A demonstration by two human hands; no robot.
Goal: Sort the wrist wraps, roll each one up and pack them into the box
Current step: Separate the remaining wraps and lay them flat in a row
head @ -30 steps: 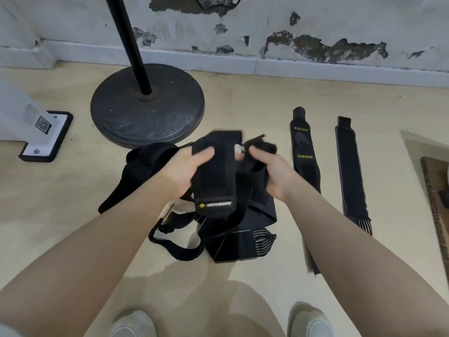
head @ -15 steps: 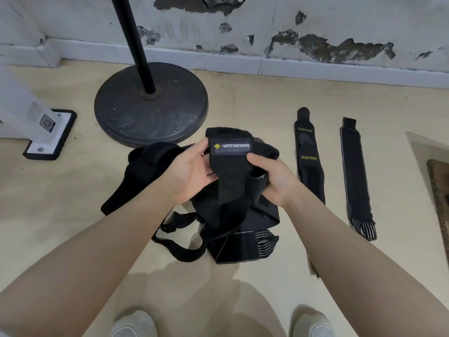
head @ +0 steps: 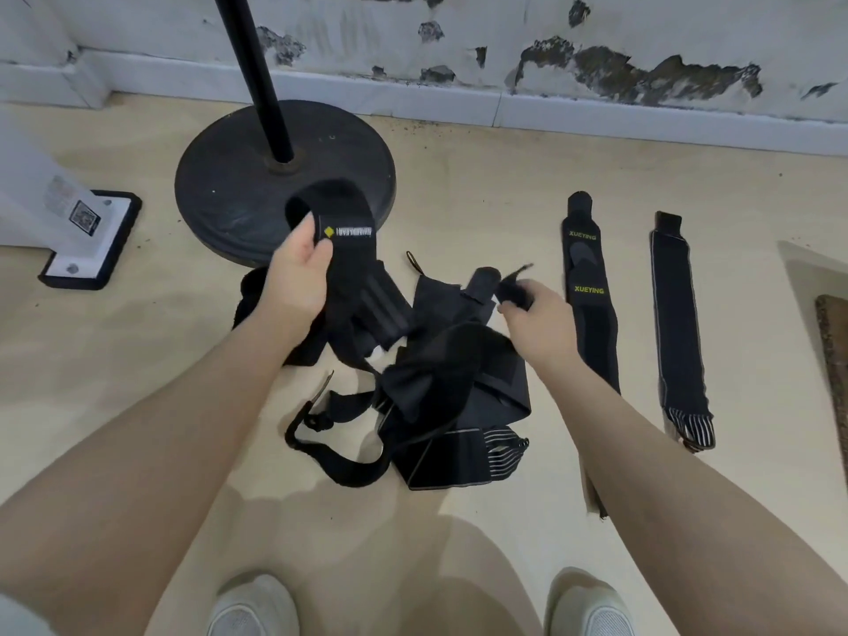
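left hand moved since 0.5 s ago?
Yes. The left hand, gripping the black fabric wrist wrap with the yellow-logo label, has lifted up onto the round black stand base, away from the right hand.

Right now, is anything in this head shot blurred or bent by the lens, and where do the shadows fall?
Head view: the right hand and the black strap end it pinches are motion-smeared; the left hand looks sharper. The wide lens bows the white skirting board. Soft shadows lie near the pale shoes.
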